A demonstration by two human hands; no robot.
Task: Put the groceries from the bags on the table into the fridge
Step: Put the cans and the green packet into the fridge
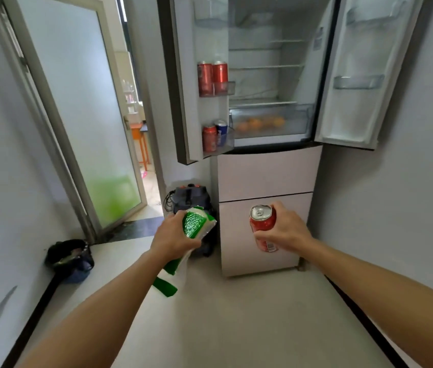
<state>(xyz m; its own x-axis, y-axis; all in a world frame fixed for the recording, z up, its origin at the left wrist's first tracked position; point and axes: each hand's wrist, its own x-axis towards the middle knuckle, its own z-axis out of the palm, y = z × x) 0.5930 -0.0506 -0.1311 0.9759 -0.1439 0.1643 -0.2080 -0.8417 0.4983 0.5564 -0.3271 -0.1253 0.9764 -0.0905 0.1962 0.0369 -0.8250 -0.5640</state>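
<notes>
I stand in front of the fridge point(263, 171), both of its upper doors swung open. My left hand point(174, 235) grips a green and white plastic packet point(197, 225) that hangs down below the wrist. My right hand point(285, 228) holds a red soda can point(263, 224) upright at waist height, in front of the lower drawers. Two red cans point(212, 77) stand in the left door's middle bin. A red can and a blue can point(214, 136) stand in the left door's bottom bin. Oranges point(260, 123) lie in the crisper drawer.
A dark bag with cables point(189, 199) sits on the floor left of the fridge. A black bin point(71, 257) stands by the left wall. A frosted glass door point(77, 115) is ajar on the left. The right fridge door point(361, 70) reaches toward the right wall.
</notes>
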